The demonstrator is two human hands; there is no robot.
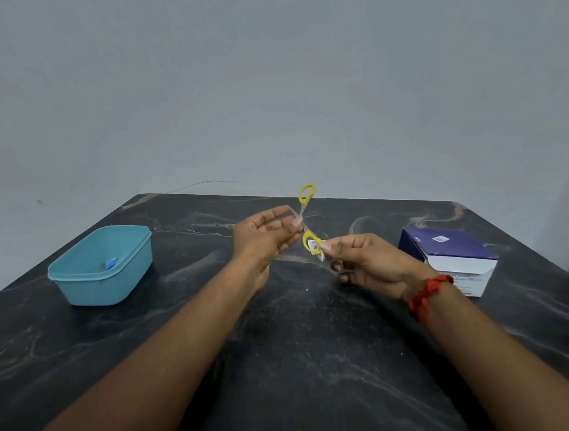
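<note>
Above the middle of the dark marble table [286, 335] I hold a small scissor-like item [305, 218] with two yellow ring handles and pale, thin shanks. One yellow ring [307, 193] points up and away, the other [310, 241] sits lower. My left hand [264, 234] pinches the pale middle part with its fingertips, palm turned up. My right hand [366, 259], with a red thread band on the wrist, pinches the item beside the lower ring. The tips of the item are hidden by my fingers.
A teal plastic tub [101, 283] stands at the left with a small blue thing [110, 264] inside. A purple and white cardboard box [452, 259] sits at the right. A plain grey wall rises behind the table's far edge.
</note>
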